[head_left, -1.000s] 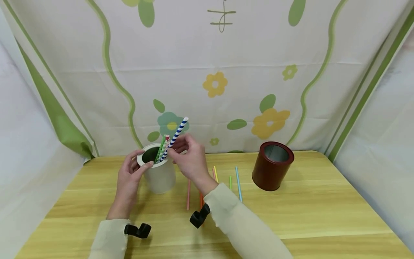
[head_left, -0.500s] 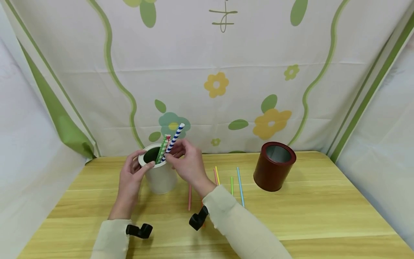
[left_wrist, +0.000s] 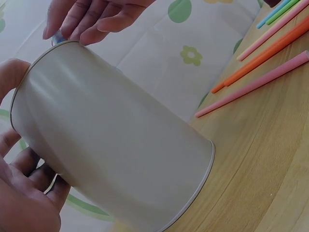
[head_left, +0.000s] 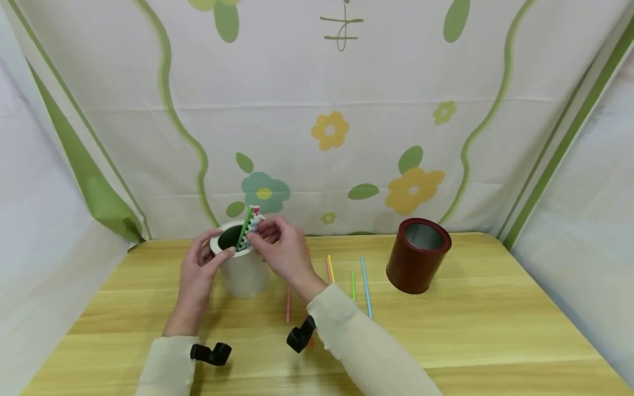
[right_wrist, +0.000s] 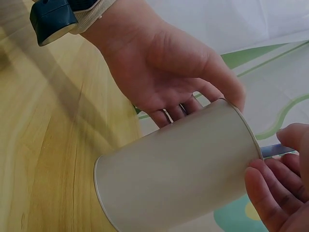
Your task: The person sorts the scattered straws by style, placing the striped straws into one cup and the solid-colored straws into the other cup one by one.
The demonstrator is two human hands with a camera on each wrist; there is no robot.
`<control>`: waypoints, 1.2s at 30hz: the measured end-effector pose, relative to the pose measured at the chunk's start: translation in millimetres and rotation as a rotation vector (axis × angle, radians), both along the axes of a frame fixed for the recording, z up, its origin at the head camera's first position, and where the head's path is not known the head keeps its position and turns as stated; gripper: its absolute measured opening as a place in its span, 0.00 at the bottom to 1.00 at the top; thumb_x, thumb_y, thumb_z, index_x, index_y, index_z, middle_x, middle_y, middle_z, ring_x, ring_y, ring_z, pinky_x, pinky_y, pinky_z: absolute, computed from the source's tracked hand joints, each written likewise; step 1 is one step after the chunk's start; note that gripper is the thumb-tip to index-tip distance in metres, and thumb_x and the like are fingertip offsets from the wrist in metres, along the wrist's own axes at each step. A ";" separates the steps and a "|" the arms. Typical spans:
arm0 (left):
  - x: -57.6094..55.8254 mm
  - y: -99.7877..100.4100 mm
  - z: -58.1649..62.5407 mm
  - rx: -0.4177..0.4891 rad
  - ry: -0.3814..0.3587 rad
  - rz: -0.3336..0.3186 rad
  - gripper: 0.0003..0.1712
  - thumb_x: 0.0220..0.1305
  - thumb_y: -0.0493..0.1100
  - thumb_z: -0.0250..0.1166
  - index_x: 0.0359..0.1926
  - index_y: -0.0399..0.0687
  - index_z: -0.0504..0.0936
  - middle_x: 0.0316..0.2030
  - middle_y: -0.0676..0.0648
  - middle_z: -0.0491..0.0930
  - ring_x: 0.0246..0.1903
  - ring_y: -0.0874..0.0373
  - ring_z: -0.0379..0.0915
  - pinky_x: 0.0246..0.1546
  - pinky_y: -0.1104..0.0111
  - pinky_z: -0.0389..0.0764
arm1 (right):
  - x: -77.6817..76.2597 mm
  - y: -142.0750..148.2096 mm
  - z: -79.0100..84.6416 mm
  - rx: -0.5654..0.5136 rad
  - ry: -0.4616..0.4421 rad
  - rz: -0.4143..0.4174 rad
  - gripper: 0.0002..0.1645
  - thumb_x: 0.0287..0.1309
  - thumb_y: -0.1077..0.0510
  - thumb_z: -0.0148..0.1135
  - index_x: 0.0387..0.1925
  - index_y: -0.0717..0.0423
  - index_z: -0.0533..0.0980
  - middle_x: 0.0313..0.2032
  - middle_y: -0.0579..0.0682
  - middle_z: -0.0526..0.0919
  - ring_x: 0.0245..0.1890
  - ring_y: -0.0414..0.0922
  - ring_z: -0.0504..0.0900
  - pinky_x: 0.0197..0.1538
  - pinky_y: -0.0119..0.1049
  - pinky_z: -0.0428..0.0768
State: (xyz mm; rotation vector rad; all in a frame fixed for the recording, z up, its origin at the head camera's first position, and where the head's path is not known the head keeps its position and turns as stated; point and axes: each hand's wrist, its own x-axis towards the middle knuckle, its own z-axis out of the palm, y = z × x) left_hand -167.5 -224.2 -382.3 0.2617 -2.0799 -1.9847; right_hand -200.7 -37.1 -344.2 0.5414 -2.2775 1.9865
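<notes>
A white can [head_left: 245, 278] stands upright on the wooden table, left of centre. My left hand [head_left: 198, 269] grips it by the rim, thumb at the near edge and fingers around the left side. Green-striped paper straws [head_left: 245, 226] and a red-patterned one [head_left: 256, 209] stick up out of the can, leaning right. At the rim's right side, my right hand [head_left: 287, 256] pinches a blue-and-white striped straw [right_wrist: 276, 150] between thumb and fingers. Most of that straw is hidden by the can and the fingers.
To the right stands a dark red can [head_left: 416, 269], its mouth facing up. Between the cans lie loose straws: a pink one [head_left: 288, 305], a green one [head_left: 354, 286], a light blue one [head_left: 366, 286] and orange ones [left_wrist: 265, 55]. A patterned cloth [head_left: 376, 110] hangs behind the table.
The blue-striped straw has slid down into the white can, its top now barely above my right fingers. My right hand has shifted slightly left; my left hand keeps its place.
</notes>
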 end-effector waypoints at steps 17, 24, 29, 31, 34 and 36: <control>2.9 -1.2 -0.6 0.009 -0.019 0.007 0.31 0.75 0.44 0.71 0.74 0.55 0.71 0.75 0.44 0.73 0.63 0.63 0.70 0.58 0.81 0.71 | 8.7 15.2 -6.9 -0.038 -0.048 -0.010 0.14 0.69 0.51 0.74 0.48 0.54 0.83 0.38 0.50 0.87 0.32 0.50 0.90 0.38 0.51 0.91; 1.6 -1.4 0.4 0.010 -0.025 0.011 0.32 0.75 0.44 0.71 0.74 0.56 0.71 0.75 0.46 0.73 0.63 0.62 0.69 0.59 0.81 0.71 | 13.8 37.2 -9.0 -0.087 -0.101 -0.040 0.14 0.67 0.51 0.75 0.47 0.53 0.83 0.40 0.53 0.89 0.31 0.47 0.89 0.33 0.37 0.89; 1.0 -0.6 0.7 0.012 -0.020 0.007 0.32 0.75 0.44 0.71 0.74 0.56 0.71 0.75 0.46 0.73 0.63 0.61 0.69 0.59 0.81 0.71 | 17.4 54.9 -12.5 -0.082 -0.120 -0.081 0.13 0.68 0.52 0.75 0.47 0.54 0.82 0.40 0.53 0.89 0.33 0.51 0.90 0.33 0.36 0.88; 0.9 -0.2 0.9 0.012 -0.019 0.006 0.31 0.75 0.44 0.70 0.74 0.56 0.71 0.75 0.46 0.73 0.63 0.61 0.69 0.59 0.81 0.71 | 18.9 62.6 -15.1 -0.078 -0.128 -0.097 0.12 0.68 0.53 0.75 0.47 0.53 0.82 0.41 0.53 0.89 0.33 0.51 0.90 0.34 0.37 0.88; 0.7 -0.1 0.8 0.011 -0.023 0.007 0.31 0.76 0.44 0.70 0.74 0.56 0.71 0.75 0.46 0.72 0.63 0.62 0.69 0.59 0.80 0.71 | 19.8 73.5 -20.3 -0.073 -0.124 -0.121 0.11 0.67 0.54 0.75 0.46 0.53 0.82 0.40 0.53 0.89 0.33 0.53 0.90 0.35 0.42 0.89; 0.5 -0.1 0.7 0.017 -0.023 0.007 0.31 0.76 0.44 0.70 0.74 0.56 0.71 0.75 0.46 0.72 0.63 0.62 0.69 0.59 0.80 0.70 | 20.1 80.4 -24.4 -0.071 -0.121 -0.135 0.11 0.67 0.55 0.75 0.45 0.53 0.83 0.40 0.53 0.89 0.33 0.54 0.90 0.35 0.45 0.90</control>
